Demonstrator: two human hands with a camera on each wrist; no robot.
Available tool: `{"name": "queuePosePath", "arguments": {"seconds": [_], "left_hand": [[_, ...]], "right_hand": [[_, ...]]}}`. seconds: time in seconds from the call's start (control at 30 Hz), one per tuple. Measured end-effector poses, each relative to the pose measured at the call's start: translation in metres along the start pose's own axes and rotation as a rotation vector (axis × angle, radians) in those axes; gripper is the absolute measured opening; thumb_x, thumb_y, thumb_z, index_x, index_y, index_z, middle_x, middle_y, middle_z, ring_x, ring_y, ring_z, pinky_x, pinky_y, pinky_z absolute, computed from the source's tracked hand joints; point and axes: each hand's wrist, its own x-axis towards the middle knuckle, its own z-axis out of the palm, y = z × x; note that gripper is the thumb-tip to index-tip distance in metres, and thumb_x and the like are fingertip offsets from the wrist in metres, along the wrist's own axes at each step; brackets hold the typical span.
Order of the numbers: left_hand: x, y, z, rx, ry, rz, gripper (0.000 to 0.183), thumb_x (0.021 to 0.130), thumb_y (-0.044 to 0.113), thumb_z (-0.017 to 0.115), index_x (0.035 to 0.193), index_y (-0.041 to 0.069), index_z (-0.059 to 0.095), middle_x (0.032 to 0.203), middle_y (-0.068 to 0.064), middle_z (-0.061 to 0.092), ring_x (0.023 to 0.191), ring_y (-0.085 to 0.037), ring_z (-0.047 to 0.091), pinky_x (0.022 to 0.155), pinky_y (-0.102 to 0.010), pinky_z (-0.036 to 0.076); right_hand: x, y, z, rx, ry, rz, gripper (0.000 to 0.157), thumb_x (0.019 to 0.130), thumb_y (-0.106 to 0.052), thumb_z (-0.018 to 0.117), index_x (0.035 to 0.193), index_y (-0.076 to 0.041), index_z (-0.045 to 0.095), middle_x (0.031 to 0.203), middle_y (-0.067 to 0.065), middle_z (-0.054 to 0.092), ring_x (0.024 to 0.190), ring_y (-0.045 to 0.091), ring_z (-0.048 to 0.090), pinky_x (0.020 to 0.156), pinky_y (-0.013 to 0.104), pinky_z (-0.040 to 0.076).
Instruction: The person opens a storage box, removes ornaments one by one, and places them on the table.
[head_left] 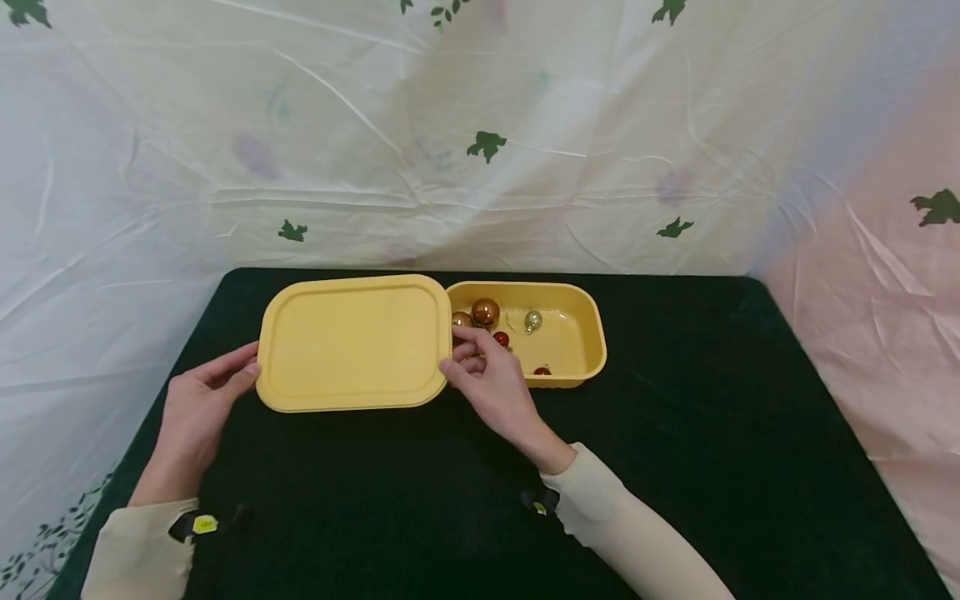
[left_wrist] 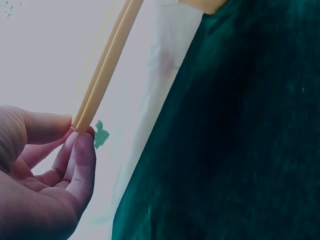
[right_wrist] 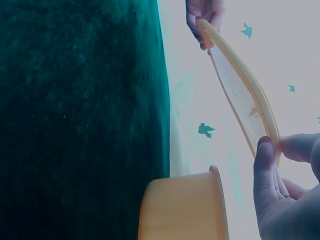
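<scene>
A flat yellow lid with rounded corners is held up between both hands. My left hand pinches its left edge; in the left wrist view the thumb and fingers grip the lid's rim. On the opposite side my right hand pinches the right edge, thumb on one face and fingers on the other, as the right wrist view shows. Behind and right of the lid stands a yellow box, its top uncovered. Inside lie bronze balls, small red balls and a pale gold ball. The box's left end is hidden.
A dark green cloth covers the table, with the box near its far edge. Behind it hangs a pale curtain with green leaf shapes, continuing along both sides.
</scene>
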Motion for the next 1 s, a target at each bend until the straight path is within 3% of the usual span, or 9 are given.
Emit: {"name": "queuePosePath", "arguments": {"seconds": [0.43,0.6,0.77,0.87,1.0], "left_hand": [[0.004,-0.02,-0.017,0.076,-0.022,-0.054,0.066,0.104,0.047,0.058,0.154,0.004,0.048,0.125,0.015,0.061,0.109,-0.001,0.053,0.087,-0.011,0.052],[0.005,-0.025,-0.02,0.116,-0.031,-0.068,0.066,0.105,0.047,0.057,0.154,0.003,0.048,0.132,0.007,0.061,0.108,0.0,0.052,0.088,-0.014,0.054],[0.007,-0.029,-0.022,0.145,-0.016,-0.082,0.064,0.106,0.045,0.055,0.154,0.003,0.048,0.145,-0.012,0.058,0.112,-0.004,0.052,0.089,-0.015,0.054],[0.007,-0.032,-0.022,0.165,-0.013,-0.099,0.063,0.107,0.044,0.053,0.155,0.005,0.046,0.153,-0.021,0.05,0.115,-0.009,0.052,0.102,-0.027,0.053],[0.008,-0.035,-0.023,0.16,-0.013,-0.12,0.062,0.108,0.043,0.05,0.156,0.004,0.044,0.155,-0.027,0.045,0.119,-0.023,0.052,0.112,-0.054,0.044]], "right_hand": [[0.007,0.0,0.025,-0.112,-0.07,0.011,0.046,0.1,-0.015,0.071,0.141,-0.003,0.055,0.105,0.005,0.067,0.088,0.012,0.069,0.073,0.025,0.059],[0.006,0.004,0.032,-0.13,-0.091,0.027,0.046,0.1,-0.018,0.07,0.141,-0.004,0.055,0.105,0.003,0.066,0.088,0.009,0.068,0.074,0.024,0.058],[0.006,0.006,0.039,-0.132,-0.106,0.011,0.047,0.1,-0.019,0.071,0.141,-0.004,0.055,0.105,0.002,0.066,0.087,0.008,0.068,0.075,0.024,0.058],[0.006,0.007,0.042,-0.13,-0.117,0.008,0.047,0.099,-0.018,0.072,0.141,-0.004,0.054,0.105,0.003,0.065,0.087,0.008,0.067,0.075,0.023,0.059],[0.007,0.009,0.047,-0.131,-0.131,0.01,0.047,0.099,-0.017,0.072,0.14,-0.004,0.054,0.105,0.002,0.066,0.085,0.006,0.067,0.074,0.022,0.058]]}}
